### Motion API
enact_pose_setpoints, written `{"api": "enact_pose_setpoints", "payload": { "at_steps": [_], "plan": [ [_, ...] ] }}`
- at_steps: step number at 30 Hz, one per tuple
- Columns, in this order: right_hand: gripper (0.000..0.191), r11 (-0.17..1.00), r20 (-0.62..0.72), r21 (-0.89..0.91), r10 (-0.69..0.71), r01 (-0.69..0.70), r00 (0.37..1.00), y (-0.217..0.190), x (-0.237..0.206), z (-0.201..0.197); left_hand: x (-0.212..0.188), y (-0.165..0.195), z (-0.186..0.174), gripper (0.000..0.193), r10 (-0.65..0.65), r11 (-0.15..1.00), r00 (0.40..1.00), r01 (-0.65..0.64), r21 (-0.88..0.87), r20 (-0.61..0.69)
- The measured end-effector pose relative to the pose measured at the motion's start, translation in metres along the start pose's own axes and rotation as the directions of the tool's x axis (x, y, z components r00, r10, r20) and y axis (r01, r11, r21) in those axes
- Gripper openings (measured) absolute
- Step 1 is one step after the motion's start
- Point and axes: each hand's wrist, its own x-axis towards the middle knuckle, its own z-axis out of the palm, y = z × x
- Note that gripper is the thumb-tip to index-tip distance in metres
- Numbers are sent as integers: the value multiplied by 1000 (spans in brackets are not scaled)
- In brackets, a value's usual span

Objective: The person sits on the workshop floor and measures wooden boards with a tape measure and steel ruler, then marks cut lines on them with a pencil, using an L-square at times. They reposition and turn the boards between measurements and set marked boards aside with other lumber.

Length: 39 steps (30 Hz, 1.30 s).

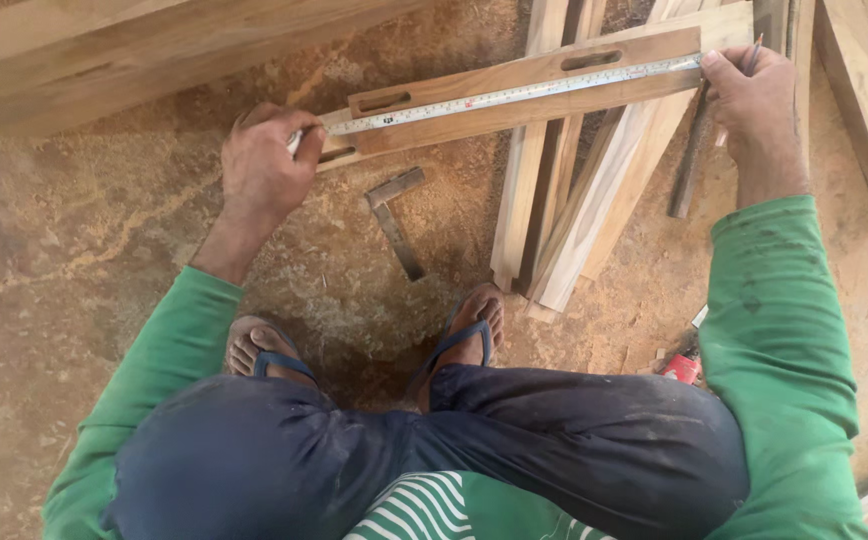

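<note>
A board (514,95) with two slots lies on the sawdust floor (84,250), resting across a stack of planks (554,220). A tape (514,95) runs along its top edge. The left hand (264,165) pinches the tape at the board's left end. The right hand (749,100) presses the tape at the right end and holds a pencil (754,50). A metal square (396,220) lies in the open floor just below the board.

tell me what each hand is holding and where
Left hand pinches one end of the pale steel measuring tape; right hand pins its other end on the slotted brown wooden board, pencil between fingers.
</note>
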Motion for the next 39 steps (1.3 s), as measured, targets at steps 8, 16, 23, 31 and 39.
{"api": "enact_pose_setpoints", "payload": {
  "at_steps": [8, 16, 23, 31, 39],
  "plan": [
    [17, 997, 19, 70, -46, 44, 999, 1, -11, -1, 4, 19, 6, 13, 180, 979, 981, -186, -86, -75],
    [13, 994, 34, 60, -97, 94, 995, 7, -9, -8, 2, 35, 3, 17, 261, 957, 952, -276, -84, -159],
    [13, 997, -7, 29, -75, 75, 997, 5, -10, -9, 2, 40, 2, 16, 297, 950, 932, -311, -36, -209],
    [9, 991, 34, -15, -132, 132, 991, 6, -7, -16, -2, 37, 7, 15, 306, 947, 926, -320, -31, -220],
    [8, 979, 10, -124, -162, 162, 987, 3, -9, -16, -4, 38, 8, 15, 306, 948, 922, -317, -7, -236]
  ]
}}
